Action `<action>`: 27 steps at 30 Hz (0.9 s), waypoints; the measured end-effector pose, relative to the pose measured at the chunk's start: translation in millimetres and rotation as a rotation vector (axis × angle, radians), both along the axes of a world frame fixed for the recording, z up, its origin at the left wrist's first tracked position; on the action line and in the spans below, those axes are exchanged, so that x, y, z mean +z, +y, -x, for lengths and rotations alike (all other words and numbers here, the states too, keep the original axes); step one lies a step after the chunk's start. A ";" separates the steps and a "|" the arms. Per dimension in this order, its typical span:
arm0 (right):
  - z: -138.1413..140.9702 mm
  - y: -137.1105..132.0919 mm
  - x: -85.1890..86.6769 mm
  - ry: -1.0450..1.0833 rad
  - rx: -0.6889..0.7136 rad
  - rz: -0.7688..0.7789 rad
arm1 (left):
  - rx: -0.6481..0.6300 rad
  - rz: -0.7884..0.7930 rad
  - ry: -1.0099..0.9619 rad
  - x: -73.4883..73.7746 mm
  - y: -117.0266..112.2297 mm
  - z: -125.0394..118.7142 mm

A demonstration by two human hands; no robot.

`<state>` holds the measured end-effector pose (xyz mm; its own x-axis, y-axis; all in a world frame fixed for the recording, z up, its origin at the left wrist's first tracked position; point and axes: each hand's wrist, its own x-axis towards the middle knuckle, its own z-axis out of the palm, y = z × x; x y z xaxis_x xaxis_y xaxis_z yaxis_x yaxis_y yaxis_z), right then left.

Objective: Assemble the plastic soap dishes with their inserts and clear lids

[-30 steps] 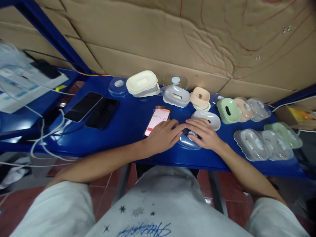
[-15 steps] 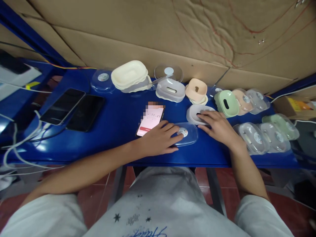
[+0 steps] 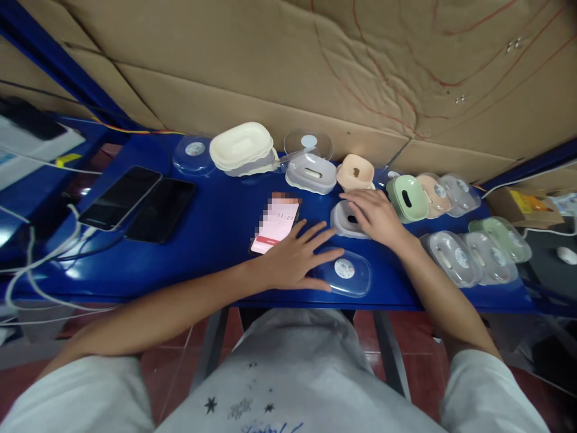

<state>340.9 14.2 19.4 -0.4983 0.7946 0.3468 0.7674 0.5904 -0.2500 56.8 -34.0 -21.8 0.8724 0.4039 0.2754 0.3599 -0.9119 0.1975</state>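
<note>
My left hand [image 3: 295,258] has its fingers spread, reaching over the left part of a clear plastic lid [image 3: 358,279] with a round sticker. Whether its fingertips press on the lid I cannot tell. Just above those fingers sits a grey soap box [image 3: 340,224] with a dark slot in its top. My right hand [image 3: 378,219] lies over the right side of this box, fingers stretched out to the left and not wrapped round it; its thumb is hidden. Left of the box, a lit phone [image 3: 279,219] showing digits lies partly beneath my left wrist side.
Along the back stand cream boxes [image 3: 241,147], another grey box [image 3: 311,172], a peach box [image 3: 355,171] and a green box [image 3: 407,198]. Lidded boxes [image 3: 455,258] line the right. Two dark phones [image 3: 160,210] and white cables [image 3: 58,252] lie left. Cardboard [image 3: 225,72] walls the back.
The clear lid has slid toward me and slightly right. My left fingers have spread wider. The grey box has shifted a little left, and my right hand has moved left and up over it.
</note>
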 end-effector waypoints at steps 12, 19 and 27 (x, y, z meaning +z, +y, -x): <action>75.9 58.7 6.6 -0.405 -0.153 0.059 | 0.471 -0.074 0.160 18.9 18.6 9.2; 34.0 57.7 45.6 -0.155 0.180 0.242 | 0.472 -0.142 -0.003 21.3 31.3 18.3; 40.8 39.6 48.9 -0.162 0.002 0.028 | 0.228 -0.148 0.103 12.3 29.6 18.0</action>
